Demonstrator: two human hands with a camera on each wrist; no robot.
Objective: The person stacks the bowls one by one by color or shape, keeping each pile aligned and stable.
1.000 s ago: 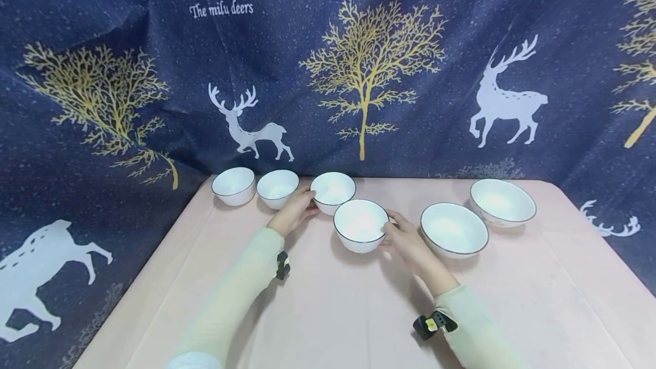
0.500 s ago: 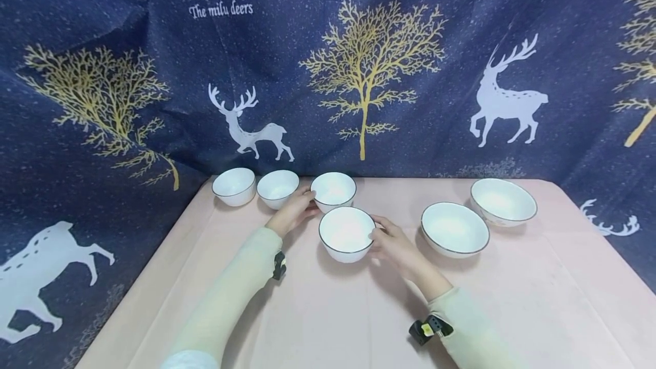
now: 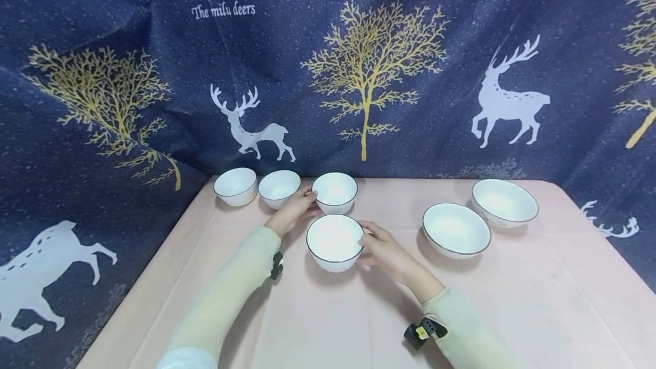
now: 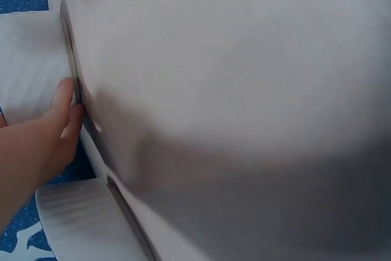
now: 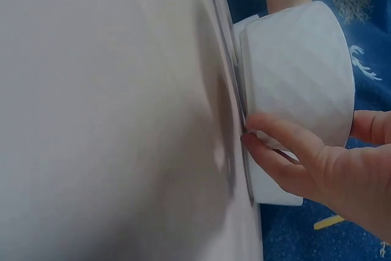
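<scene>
My right hand (image 3: 389, 258) grips a white bowl (image 3: 335, 244) with a dark rim by its right side, thumb at the rim and fingers low on the wall. In the right wrist view this bowl (image 5: 299, 71) shows a faceted outside, its base close over the table. Just behind it in the head view stands a similar white bowl (image 3: 335, 188). My left hand (image 3: 294, 209) holds that rear bowl at its left side, thumb at the rim. In the left wrist view, the fingers (image 4: 61, 105) lie against its base edge. The rear bowl's lower front is partly hidden.
Two more small white bowls, one at the far left (image 3: 236, 185) and one beside my left hand (image 3: 278, 188), line the back edge. On the right are two larger bowls, a nearer one (image 3: 456, 229) and a farther one (image 3: 504, 201). A patterned blue curtain (image 3: 410, 73) hangs behind the pink-covered table (image 3: 328, 323).
My right hand has carried its bowl left and toward me, from right of the rear bowl to in front of it. The left hand stays at the rear bowl.
</scene>
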